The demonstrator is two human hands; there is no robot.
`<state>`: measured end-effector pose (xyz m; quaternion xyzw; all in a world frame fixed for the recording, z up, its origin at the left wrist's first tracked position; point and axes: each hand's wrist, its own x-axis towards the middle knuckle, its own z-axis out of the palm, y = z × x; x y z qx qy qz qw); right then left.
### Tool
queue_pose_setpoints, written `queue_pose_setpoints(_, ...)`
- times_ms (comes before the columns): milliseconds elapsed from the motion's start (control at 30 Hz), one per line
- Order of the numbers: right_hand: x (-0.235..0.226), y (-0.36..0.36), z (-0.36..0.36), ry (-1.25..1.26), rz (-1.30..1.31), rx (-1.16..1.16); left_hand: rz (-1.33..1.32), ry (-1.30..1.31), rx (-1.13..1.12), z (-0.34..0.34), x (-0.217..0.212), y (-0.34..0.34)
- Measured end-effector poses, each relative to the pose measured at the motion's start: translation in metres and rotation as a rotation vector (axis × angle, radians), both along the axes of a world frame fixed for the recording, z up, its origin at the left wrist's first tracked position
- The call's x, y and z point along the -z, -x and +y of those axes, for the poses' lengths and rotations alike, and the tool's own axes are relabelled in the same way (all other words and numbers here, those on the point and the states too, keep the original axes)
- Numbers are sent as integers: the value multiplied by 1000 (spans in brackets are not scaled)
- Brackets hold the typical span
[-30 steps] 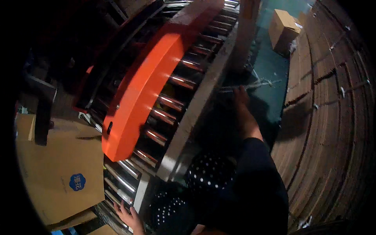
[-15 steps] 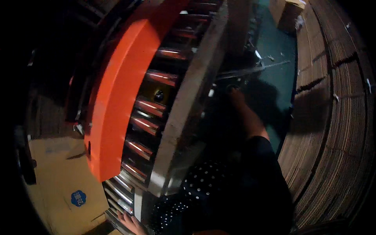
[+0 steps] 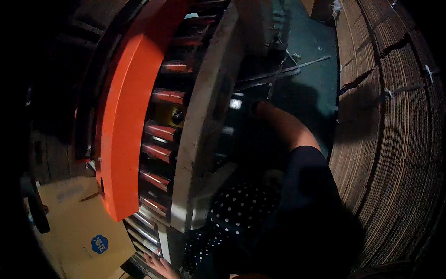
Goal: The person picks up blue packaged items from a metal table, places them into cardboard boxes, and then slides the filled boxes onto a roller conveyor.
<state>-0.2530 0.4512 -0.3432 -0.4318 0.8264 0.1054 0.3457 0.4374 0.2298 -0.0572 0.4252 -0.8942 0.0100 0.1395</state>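
My left hand rests at the lower edge of the roller conveyor's end, its fingers stretched out beside the bare metal rollers. Nothing shows in it. My right arm reaches forward and down past the conveyor's grey side rail. In deep shadow below that rail, my right hand is mostly dark, and I cannot see its fingers or what they touch. Black-and-white polka-dot cloth covers my lap between the arms.
A long orange guard runs along the conveyor's left. A cardboard box with a blue mark stands at lower left. Tall stacks of flat cardboard line the right side. Pale strips lie on the green floor.
The view has shifted, so the conveyor and the cardboard stacks sit further left. My right arm still reaches down beside the rail, and my left hand stays at the conveyor's end.
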Motion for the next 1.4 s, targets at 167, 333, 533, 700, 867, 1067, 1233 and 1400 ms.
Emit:
queue_pose_setpoints(167,38,-21,-11,-29,-14,-247,-16,-33,-86,12,-4,6)
queue_pose_setpoints(333,81,-35,-10,259,138,-184,-61,-54,-119,28,-17,32)
queue_pose_setpoints(533,17,-79,18,567,46,392,183,138,136,40,-45,70)
queue_pose_setpoints(700,-180,-121,24,517,168,250,409,-289,597,87,-102,189)
queue_pose_setpoints(867,-264,-162,60,1889,-1144,1259,372,-606,910,101,-104,349)
queue_pose_setpoints(1067,-356,-201,43,1861,-1578,1161,385,-303,1100,120,-101,414)
queue_pose_setpoints(1233,-373,-205,28,1710,-1528,1296,343,-343,929,115,-93,410)
queue_pose_setpoints(1400,-375,-192,36,1583,-1584,1213,492,-616,845,105,-86,393)
